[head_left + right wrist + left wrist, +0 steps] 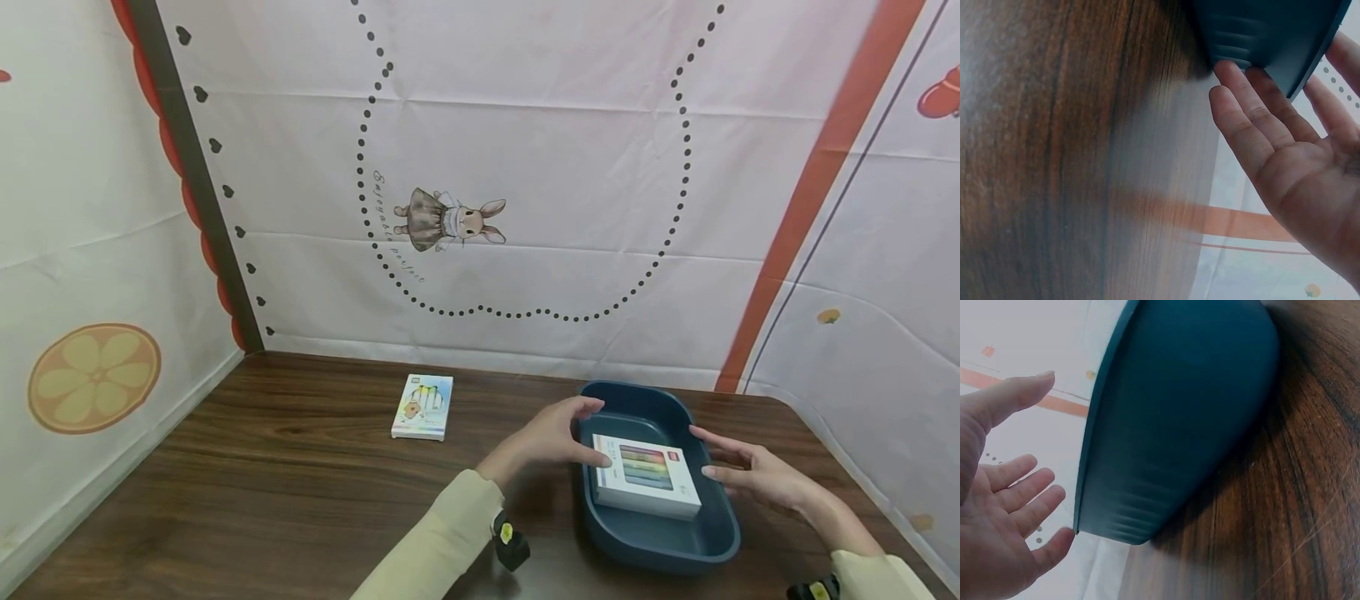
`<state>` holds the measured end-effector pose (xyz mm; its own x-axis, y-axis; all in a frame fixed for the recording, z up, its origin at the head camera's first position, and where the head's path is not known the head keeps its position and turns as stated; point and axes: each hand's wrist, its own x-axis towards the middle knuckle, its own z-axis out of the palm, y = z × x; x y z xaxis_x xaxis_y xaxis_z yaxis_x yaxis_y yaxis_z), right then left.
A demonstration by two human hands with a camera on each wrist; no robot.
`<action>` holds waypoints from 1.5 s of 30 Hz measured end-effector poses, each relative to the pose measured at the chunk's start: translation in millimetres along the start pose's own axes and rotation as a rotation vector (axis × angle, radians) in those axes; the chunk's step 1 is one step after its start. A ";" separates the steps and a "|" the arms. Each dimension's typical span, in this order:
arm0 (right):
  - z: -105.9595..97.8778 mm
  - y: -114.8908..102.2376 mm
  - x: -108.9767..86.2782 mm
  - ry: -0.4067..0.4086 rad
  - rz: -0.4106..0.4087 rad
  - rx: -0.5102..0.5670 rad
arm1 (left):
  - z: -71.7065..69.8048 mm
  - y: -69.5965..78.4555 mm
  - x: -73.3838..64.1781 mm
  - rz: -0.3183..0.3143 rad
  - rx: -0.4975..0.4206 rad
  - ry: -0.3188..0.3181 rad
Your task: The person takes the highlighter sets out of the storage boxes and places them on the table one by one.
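On the table's right side stands a dark blue plastic bin (630,542) with rounded corners. Inside it a white box (645,492), its window showing rows of coloured sticks, lies tilted. My left hand (551,435) is at the bin's left rim, thumb reaching over to the white box's left end. The left wrist view shows that hand (1004,519) with fingers spread and the little finger at the rim of the bin (1172,419). My right hand (761,477) is at the bin's right side. In the right wrist view, its extended fingers (1260,115) meet the bin's outer wall (1285,37).
A smaller white box (423,408) with a bear picture and coloured sticks printed on it lies farther back, left of the bin. The brown wood-grain table (262,492) meets a printed white cloth (540,275) at its back and sides.
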<state>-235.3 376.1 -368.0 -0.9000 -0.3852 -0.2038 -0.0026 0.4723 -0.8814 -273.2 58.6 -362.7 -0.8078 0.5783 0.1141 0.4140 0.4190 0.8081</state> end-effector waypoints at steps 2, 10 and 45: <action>0.7 0.0 0.2 0.002 0.005 0.001 | 2.0 -0.8 1.4 -0.003 0.012 -0.002; 3.0 0.2 0.4 0.008 0.014 0.000 | 7.6 -1.0 6.0 -0.005 0.074 -0.021; 0.8 -0.9 -0.3 0.010 -0.012 0.002 | 30.1 7.9 29.4 0.016 0.459 -0.130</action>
<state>-234.6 375.1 -367.5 -0.9044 -0.3828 -0.1886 -0.0126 0.4657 -0.8848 -281.1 100.0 -370.4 -0.7531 0.6573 0.0274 0.5918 0.6585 0.4649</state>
